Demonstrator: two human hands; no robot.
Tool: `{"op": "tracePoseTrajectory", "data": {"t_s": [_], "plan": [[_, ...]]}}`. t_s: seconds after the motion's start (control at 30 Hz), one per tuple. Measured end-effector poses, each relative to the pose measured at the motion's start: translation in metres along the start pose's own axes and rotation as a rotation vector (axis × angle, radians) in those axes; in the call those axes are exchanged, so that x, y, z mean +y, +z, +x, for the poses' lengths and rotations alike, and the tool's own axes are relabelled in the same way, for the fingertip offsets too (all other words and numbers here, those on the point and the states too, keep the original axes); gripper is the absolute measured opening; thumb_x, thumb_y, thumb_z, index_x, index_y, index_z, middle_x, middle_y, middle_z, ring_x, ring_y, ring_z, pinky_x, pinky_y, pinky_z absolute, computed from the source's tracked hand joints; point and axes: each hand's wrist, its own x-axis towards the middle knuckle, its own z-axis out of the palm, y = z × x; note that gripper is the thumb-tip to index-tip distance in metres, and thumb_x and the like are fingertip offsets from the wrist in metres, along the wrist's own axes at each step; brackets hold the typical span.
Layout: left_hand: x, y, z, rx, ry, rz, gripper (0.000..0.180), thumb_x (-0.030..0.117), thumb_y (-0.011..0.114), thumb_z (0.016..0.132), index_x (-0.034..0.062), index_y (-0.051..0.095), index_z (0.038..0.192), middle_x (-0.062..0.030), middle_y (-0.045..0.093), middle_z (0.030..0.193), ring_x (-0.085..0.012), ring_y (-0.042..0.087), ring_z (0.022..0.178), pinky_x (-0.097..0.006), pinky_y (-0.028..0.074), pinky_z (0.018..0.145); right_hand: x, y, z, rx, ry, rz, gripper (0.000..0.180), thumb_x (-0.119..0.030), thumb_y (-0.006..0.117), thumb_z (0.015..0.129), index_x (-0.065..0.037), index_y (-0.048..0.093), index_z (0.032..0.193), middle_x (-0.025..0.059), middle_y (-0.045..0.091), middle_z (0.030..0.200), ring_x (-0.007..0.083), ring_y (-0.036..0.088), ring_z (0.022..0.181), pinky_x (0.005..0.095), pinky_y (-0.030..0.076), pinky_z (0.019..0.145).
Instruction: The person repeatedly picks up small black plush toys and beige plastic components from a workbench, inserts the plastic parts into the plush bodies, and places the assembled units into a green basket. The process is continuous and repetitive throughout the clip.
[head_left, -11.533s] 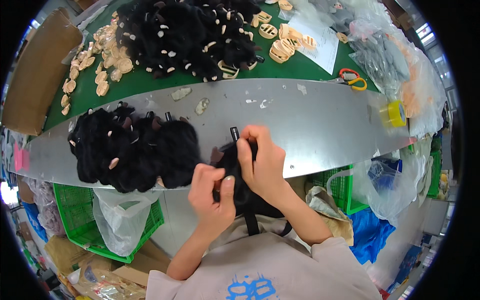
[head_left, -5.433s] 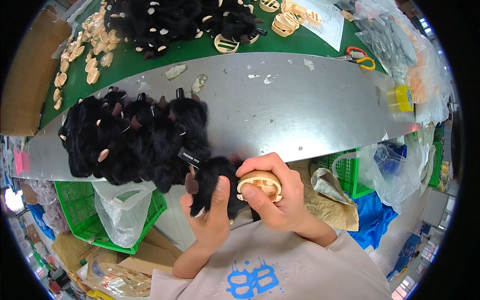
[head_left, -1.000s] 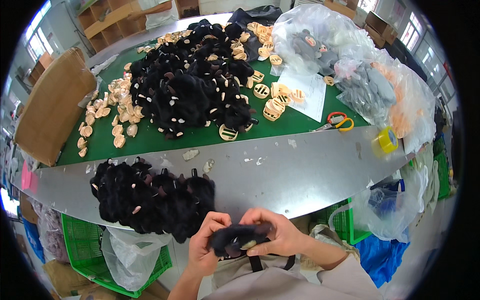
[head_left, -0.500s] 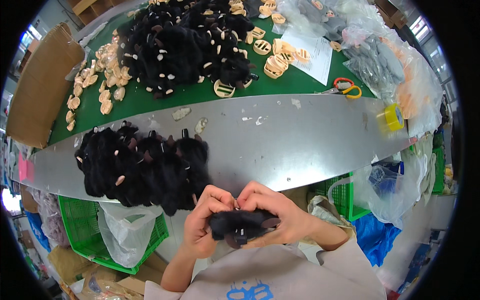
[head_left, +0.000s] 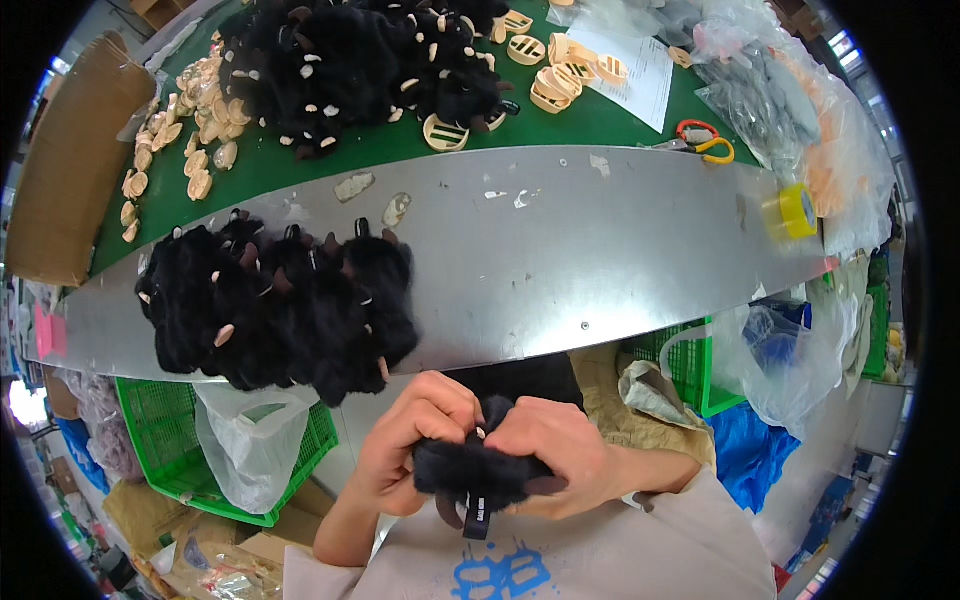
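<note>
Both hands closed on one black plush piece (head_left: 478,476), held low and near the body, below the near edge of the grey metal bench (head_left: 560,260). Left hand (head_left: 412,450) wraps its left end, fingers curled tight; right hand (head_left: 553,452) clamps the right end, thumb and fingertips pinching at the top middle. A black tag (head_left: 476,516) hangs from the plush underside.

Around: heap of finished black plush (head_left: 275,305) on the bench, far-left of the hands, overhanging the near edge. Bigger black heap (head_left: 360,60) on the green mat (head_left: 600,120) farther back, tan plastic parts (head_left: 180,140) to its left, round slotted tan discs (head_left: 550,70) to its right. Scissors (head_left: 700,140) and yellow tape roll (head_left: 795,210) far right.

Green crates (head_left: 170,450) with plastic bags flank the knees left and right. Bench surface right of the plush heap is bare metal.
</note>
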Motion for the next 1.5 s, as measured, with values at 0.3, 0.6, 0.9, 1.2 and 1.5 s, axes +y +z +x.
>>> {"op": "tracePoseTrajectory", "data": {"t_s": [0.3, 0.6, 0.9, 1.2, 1.5], "plan": [[0.012, -0.005, -0.008, -0.195, -0.055, 0.163, 0.027, -0.006, 0.072, 0.071, 0.0046, 0.058, 0.091, -0.0108, 0.053, 0.103, -0.0266, 0.053, 0.094, -0.034, 0.045, 0.08, -0.008, 0.002, -0.011, -0.073, -0.079, 0.059, 0.026, -0.012, 0.074, 0.067, -0.002, 0.057, 0.084, 0.0079, 0.049, 0.076, 0.024, 0.052, 0.06, 0.0328, 0.04, 0.046], [0.001, 0.012, -0.015, 0.111, 0.068, 0.407, 0.034, 0.013, 0.083, 0.078, 0.0027, 0.052, 0.09, -0.012, 0.051, 0.098, -0.0211, 0.057, 0.083, -0.033, 0.051, 0.076, 0.014, 0.019, -0.005, 0.288, -0.221, -0.164, 0.026, -0.004, 0.071, 0.054, 0.0, 0.06, 0.077, 0.0083, 0.054, 0.072, 0.0187, 0.049, 0.052, 0.0253, 0.038, 0.043], [-0.013, 0.039, -0.008, 0.463, 0.185, 0.661, 0.046, 0.012, 0.091, 0.067, 0.007, 0.05, 0.087, -0.011, 0.055, 0.1, -0.0229, 0.061, 0.087, -0.031, 0.049, 0.072, 0.019, 0.039, -0.004, 0.601, -0.12, -0.301, 0.036, 0.001, 0.076, 0.056, 0.002, 0.064, 0.09, 0.0148, 0.064, 0.082, 0.0207, 0.055, 0.054, 0.026, 0.043, 0.047], [-0.032, 0.036, -0.007, 0.667, 0.188, 0.569, 0.057, 0.05, 0.082, 0.071, 0.0058, 0.047, 0.077, -0.0115, 0.054, 0.094, -0.0219, 0.058, 0.081, -0.032, 0.043, 0.069, 0.014, 0.043, -0.003, 0.416, -0.072, -0.282, 0.034, -0.018, 0.079, 0.073, 0.001, 0.062, 0.095, 0.0155, 0.063, 0.091, 0.0263, 0.056, 0.069, 0.0351, 0.047, 0.061], [-0.001, 0.017, 0.013, 0.391, 0.112, 0.375, 0.058, 0.03, 0.085, 0.073, 0.0014, 0.053, 0.112, -0.0164, 0.053, 0.114, -0.0247, 0.06, 0.099, -0.037, 0.047, 0.091, 0.028, 0.012, 0.009, 0.339, -0.256, -0.36, 0.015, -0.015, 0.067, 0.07, -0.004, 0.066, 0.08, 0.0075, 0.061, 0.084, 0.0271, 0.054, 0.078, 0.0388, 0.047, 0.071]]}}
